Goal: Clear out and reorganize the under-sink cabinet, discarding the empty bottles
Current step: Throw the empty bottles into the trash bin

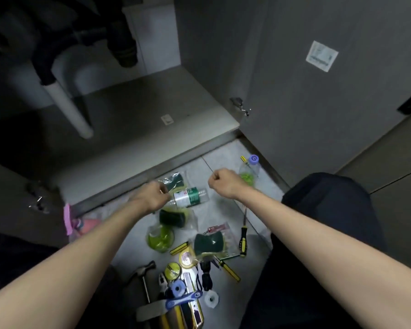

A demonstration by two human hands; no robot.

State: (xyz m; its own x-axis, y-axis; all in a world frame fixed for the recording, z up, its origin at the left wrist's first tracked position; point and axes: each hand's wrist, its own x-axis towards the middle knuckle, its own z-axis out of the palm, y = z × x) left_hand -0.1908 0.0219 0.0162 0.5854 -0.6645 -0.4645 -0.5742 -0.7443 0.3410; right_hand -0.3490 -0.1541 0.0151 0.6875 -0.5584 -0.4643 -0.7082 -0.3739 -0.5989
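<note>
Under-sink cabinet [152, 110] with its floor bare apart from the drain pipes; by this view the clearing-out step looks complete, while sorting, discarding and restocking remain. The contents lie on the tiled floor [223, 157] in front of the cabinet. The left hand [156, 193] and the right hand [223, 181] are both fisted above the pile; each grip appears closed, though whether either pinches something thin, such as clear film, cannot be told. Just right of the left grip lies a clear bottle with a green label [191, 197], seemingly empty and a likely discard. Beyond the right grip stands a bottle with a purple cap [250, 170] holding green material. Below both grips are bagged green sponges [173, 216], screwdrivers [243, 238], a hammer [145, 273] and tape rolls [186, 257], all unsorted.
</note>
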